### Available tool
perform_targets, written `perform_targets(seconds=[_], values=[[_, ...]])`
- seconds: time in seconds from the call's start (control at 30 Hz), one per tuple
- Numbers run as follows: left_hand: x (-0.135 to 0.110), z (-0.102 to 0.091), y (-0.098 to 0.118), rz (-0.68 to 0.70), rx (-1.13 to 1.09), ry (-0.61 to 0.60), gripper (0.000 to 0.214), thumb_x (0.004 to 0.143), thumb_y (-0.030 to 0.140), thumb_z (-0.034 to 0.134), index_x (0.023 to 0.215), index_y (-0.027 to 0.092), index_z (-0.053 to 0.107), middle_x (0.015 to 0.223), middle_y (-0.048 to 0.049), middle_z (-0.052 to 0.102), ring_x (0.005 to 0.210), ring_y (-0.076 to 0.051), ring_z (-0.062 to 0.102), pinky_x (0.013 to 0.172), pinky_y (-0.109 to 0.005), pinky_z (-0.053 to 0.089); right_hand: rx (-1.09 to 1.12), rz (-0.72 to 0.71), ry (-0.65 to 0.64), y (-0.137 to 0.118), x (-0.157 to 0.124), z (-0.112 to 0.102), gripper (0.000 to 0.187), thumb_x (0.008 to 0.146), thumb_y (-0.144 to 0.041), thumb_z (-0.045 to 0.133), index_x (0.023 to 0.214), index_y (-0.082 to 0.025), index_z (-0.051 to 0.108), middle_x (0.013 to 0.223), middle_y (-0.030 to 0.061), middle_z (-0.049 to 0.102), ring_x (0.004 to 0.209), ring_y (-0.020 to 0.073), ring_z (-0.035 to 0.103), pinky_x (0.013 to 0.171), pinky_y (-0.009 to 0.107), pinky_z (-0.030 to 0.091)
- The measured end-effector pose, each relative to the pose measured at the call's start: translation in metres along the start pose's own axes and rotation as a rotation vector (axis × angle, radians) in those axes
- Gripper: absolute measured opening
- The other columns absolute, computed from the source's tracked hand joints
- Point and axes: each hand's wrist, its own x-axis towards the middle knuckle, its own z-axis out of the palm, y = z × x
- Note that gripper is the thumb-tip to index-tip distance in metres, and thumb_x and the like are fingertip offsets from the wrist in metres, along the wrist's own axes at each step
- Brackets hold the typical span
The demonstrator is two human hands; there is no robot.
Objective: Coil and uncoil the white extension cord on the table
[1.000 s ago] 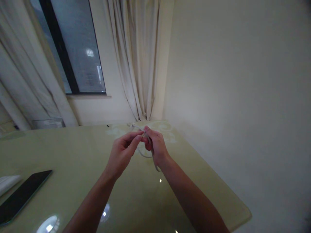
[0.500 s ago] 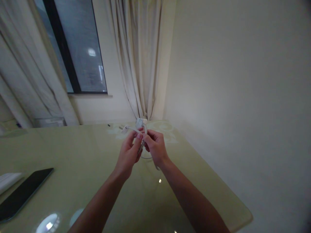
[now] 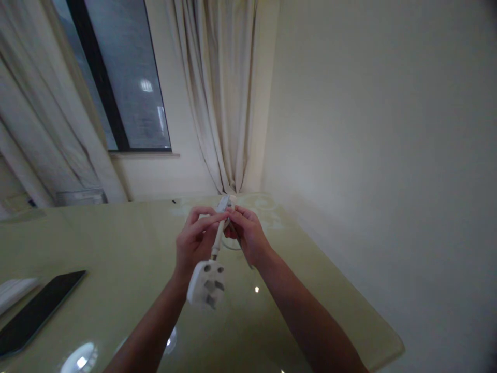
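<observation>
White plug (image 3: 205, 284) hangs on its cord (image 3: 219, 237), left of the right grip (image 3: 248, 234).

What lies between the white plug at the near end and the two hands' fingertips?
In the head view, a short length of white cord runs from the plug up to where the left hand and right hand meet.

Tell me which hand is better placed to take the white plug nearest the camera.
Probably the left hand: it appears closer to the white plug in this view. The right hand sits farther across, its fingers pinching the pale cable.
</observation>
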Motion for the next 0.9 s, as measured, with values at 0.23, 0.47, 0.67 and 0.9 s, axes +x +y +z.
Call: perform_targets(seconds=[0.23,0.47,0.67,0.9], values=[[0.004,-0.009,0.005,-0.238,-0.36,-0.187,0.017,0.093,0.032,0.077,0.107,0.033,0.087,0.097,-0.0018,0.052,0.05,-0.001,0.048,0.036,-0.015,0.033,-0.008,0.006,-0.088,-0.007,-0.003,-0.005,0.032,0.082,-0.047,0.085,0.082,-0.019,0.069,0.069,-0.0024,0.063,0.058,0.0096,0.051,0.055,0.024,0.031],[0.004,-0.001,0.016,-0.43,-0.543,-0.264,0.011,0.084,0.03,0.086,0.096,0.029,0.086,0.099,0.0012,0.048,0.048,0.003,0.04,0.036,-0.013,0.025,-0.095,-0.079,-0.144,-0.013,-0.005,-0.01,0.029,0.088,-0.047,0.081,0.085,-0.02,0.07,0.073,-0.0029,0.062,0.059,0.0095,0.048,0.057,0.025,0.032],[0.008,-0.001,0.033,-0.57,-0.512,-0.321,0.029,0.082,0.027,0.088,0.098,0.024,0.064,0.086,0.0039,0.056,0.064,-0.005,0.054,0.052,-0.013,0.043,-0.223,-0.137,-0.149,-0.02,-0.005,-0.014,0.029,0.09,-0.049,0.079,0.087,-0.021,0.069,0.074,-0.0022,0.063,0.063,0.0118,0.053,0.059,0.026,0.038],[0.006,-0.002,0.04,-0.738,-0.427,-0.466,0.044,0.085,0.034,0.083,0.102,0.026,0.044,0.097,0.0026,0.065,0.062,-0.006,0.057,0.045,-0.013,0.04,-0.322,-0.219,-0.222,-0.035,-0.009,-0.02,0.024,0.092,-0.043,0.078,0.091,-0.02,0.074,0.079,0.0008,0.071,0.069,0.014,0.064,0.066,0.028,0.05]])
